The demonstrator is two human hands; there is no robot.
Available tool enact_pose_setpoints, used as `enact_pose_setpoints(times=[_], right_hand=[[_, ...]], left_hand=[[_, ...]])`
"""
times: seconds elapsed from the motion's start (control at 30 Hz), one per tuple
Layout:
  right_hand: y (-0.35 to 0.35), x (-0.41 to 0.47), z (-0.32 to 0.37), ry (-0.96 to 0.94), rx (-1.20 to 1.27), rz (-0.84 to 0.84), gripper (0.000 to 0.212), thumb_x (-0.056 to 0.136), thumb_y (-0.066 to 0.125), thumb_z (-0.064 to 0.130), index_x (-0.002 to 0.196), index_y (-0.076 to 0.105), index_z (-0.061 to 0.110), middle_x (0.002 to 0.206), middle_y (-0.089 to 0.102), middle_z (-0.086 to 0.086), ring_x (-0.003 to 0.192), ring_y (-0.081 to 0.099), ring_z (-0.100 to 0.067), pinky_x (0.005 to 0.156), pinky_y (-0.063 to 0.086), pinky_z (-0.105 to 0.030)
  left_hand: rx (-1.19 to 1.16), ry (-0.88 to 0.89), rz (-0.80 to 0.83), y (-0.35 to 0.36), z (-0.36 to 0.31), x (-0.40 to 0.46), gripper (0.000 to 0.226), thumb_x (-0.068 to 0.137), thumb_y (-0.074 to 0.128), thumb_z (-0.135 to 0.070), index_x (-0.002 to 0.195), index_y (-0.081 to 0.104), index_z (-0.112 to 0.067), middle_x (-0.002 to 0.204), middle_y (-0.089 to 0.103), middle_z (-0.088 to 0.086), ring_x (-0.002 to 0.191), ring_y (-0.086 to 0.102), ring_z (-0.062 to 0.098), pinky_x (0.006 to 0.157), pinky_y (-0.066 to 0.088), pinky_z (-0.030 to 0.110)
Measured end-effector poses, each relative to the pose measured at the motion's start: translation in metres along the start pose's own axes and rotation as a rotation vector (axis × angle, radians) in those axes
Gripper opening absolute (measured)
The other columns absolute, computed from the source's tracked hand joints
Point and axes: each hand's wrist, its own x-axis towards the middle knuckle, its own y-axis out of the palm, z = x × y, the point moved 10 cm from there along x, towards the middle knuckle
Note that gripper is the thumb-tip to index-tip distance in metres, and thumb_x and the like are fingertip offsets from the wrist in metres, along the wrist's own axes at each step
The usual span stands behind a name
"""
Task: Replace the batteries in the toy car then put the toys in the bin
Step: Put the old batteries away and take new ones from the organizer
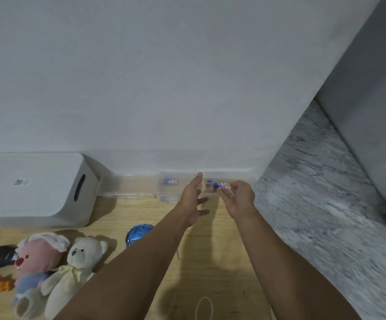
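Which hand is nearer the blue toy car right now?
Left. The left hand is open, up and right of the blue toy car, whose right side its forearm hides. The right hand is farther right, by the clear battery boxes.

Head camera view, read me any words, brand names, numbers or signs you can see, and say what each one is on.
No text can be read here.
White bin: a small grey sticker on its lid, too blurred to read.
Battery in the middle clear box: purple and white label, print too small.
Batteries at the right hand's fingertips: same label, too blurred.
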Motion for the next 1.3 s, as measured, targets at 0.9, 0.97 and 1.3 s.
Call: enact_pose_setpoints(times=[0.9, 0.97, 1.3], right_hand=[[-0.029, 0.025, 0.039, -0.842, -1.667, -0.161, 0.042, 0.096, 0.049, 0.006, 0.136, 0.054, 0.016, 0.155, 0.032, -0.008, 0.136, 0.034, -0.029, 0.098, 0.044, -0.039], [-0.027, 0.026, 0.04, -0.887, -1.733, -0.147, 0.04, 0.096, 0.051, 0.01, 0.135, 0.055, 0.015, 0.154, 0.035, -0.01, 0.135, 0.037, -0.029, 0.096, 0.046, -0.04], [-0.019, 0.033, 0.048, -0.959, -1.741, -0.098, 0.023, 0.097, 0.055, 0.013, 0.112, 0.07, 0.005, 0.143, 0.049, -0.016, 0.126, 0.048, -0.034, 0.087, 0.053, -0.044]], left_hand=[[2.113, 0.483, -0.075, 0.024, -0.009, 0.021, 0.068, 0.093, 0.045, -0.015, 0.153, 0.012, -0.009, 0.162, 0.005, 0.007, 0.15, -0.008, 0.025, 0.119, -0.001, 0.055], [2.142, 0.479, -0.074, 0.024, -0.009, 0.024, 0.068, 0.093, 0.045, -0.015, 0.153, 0.013, -0.009, 0.162, 0.006, 0.007, 0.15, -0.005, 0.024, 0.119, 0.001, 0.055], [2.27, 0.519, -0.143, 0.029, -0.012, 0.041, 0.053, 0.097, 0.037, -0.01, 0.149, 0.028, -0.006, 0.158, 0.023, 0.011, 0.147, 0.018, 0.025, 0.12, 0.008, 0.048]])
